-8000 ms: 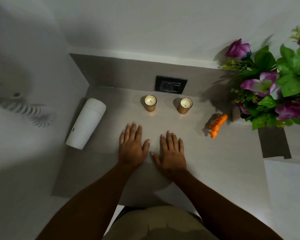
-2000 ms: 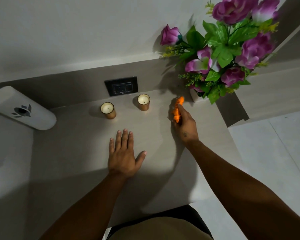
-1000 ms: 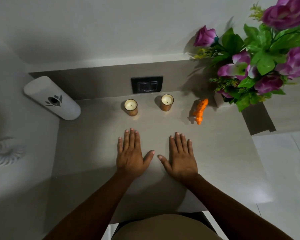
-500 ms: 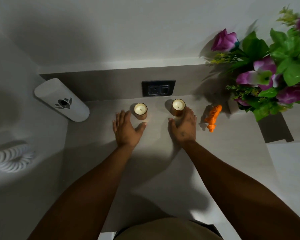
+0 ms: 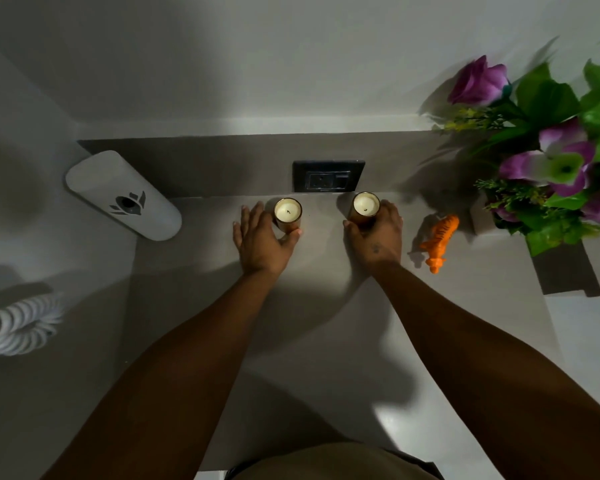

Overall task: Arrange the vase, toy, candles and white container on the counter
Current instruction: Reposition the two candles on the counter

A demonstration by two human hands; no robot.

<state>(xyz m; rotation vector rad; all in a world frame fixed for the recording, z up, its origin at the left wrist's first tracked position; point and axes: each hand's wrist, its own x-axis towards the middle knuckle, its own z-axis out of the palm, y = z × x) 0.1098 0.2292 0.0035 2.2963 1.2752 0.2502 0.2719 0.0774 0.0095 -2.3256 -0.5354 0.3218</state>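
Your left hand [image 5: 261, 237] curls around the left candle [image 5: 288, 213], thumb on its near side and fingers on its left. Your right hand [image 5: 374, 233] grips the right candle [image 5: 365, 206] the same way, fingers wrapped round its body. Both candles stand upright on the counter [image 5: 326, 306] at the far edge, just below the dark wall socket [image 5: 328, 176]. The orange toy [image 5: 439, 241] lies right of your right hand, apart from it. Farther right stands the vase [image 5: 478, 216] of purple flowers. The white container [image 5: 122, 195] sits far left, tilted.
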